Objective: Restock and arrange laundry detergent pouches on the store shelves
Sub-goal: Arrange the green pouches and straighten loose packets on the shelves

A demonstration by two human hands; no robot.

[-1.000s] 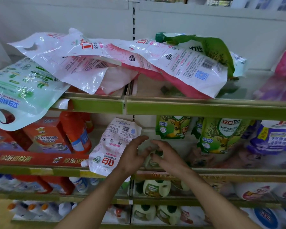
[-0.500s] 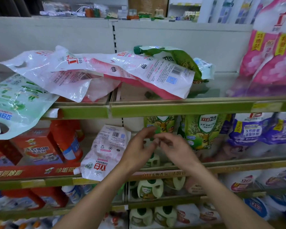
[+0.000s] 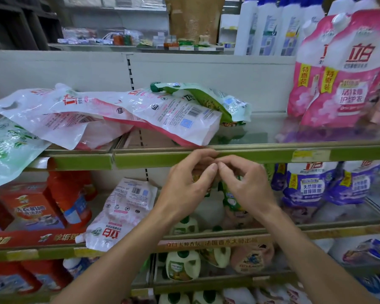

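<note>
Both hands are raised in front of the middle shelf, just under the green edge strip of the upper shelf. The left hand and right hand have curled fingers whose tips meet. A glossy green pouch shows in the gap below them, but its top is hidden, so I cannot tell whether either hand pinches it.

On the upper shelf, soft white-and-pink pouches lie flat and overlapping, back panels up, with barcodes, small print and a blue square (too fine to read). A green pouch with a green screw cap rests on top of them. To the right stand pink pouches marked 立白, each with a yellow band reading 特惠装.

On the middle shelf a white-pink pouch lies upside down, its 立白 logo inverted and its spout at the lower left. Left of it are an orange-red bottle and red cartons. Purple pouches to the right carry 天然. A worn yellow price tag is stuck to the strip.
</note>
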